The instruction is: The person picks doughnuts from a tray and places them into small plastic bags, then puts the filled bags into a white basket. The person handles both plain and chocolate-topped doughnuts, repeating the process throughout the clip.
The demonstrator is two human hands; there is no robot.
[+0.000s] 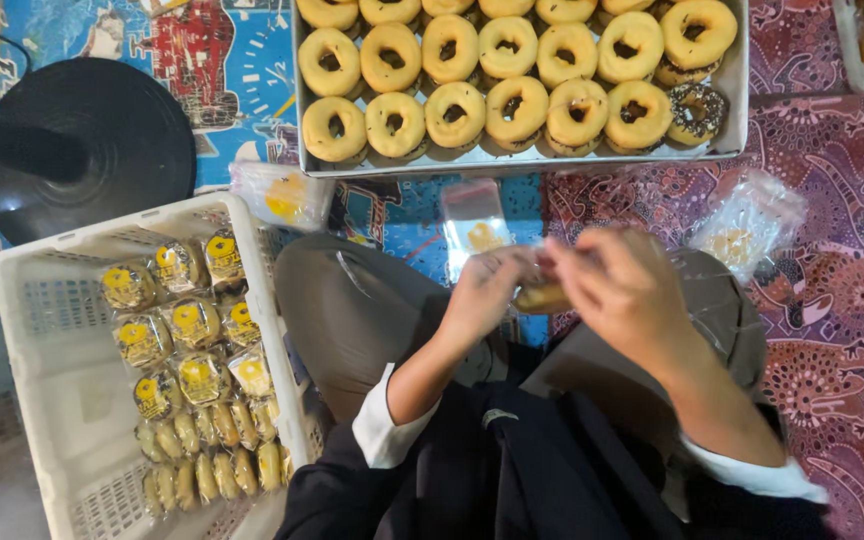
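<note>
Golden-brown and partly hidden, a doughnut [542, 297] sits between our two hands, held above our lap near the middle of the scene. Our left hand [485, 290] has its fingers curled closed against the doughnut's left side, and our right hand [624, 290] is closed over its right side and over a clear plastic wrapper [697, 285] that trails across our right knee; motion blur keeps us from telling the exact finger hold.

Just beyond our hands, a flat clear bag with a yellow round label [474, 226] lies on the mat. To its right, a crumpled stack of clear bags [749, 230] with a faint yellow mark rests on the maroon patterned cloth [842, 300]. To the left, another clear packet with a yellow patch [282, 195] sits at the far corner of a white plastic crate [42, 300].

Inside the crate, wrapped doughnuts with yellow round labels [187, 320] lie in rows, with more standing on edge nearer to us.

Far from us, a white tray [742, 100] holds rows of unwrapped ring doughnuts [512, 60], one with dark sprinkles at the right end. A black round base [102, 140] stands far left.
</note>
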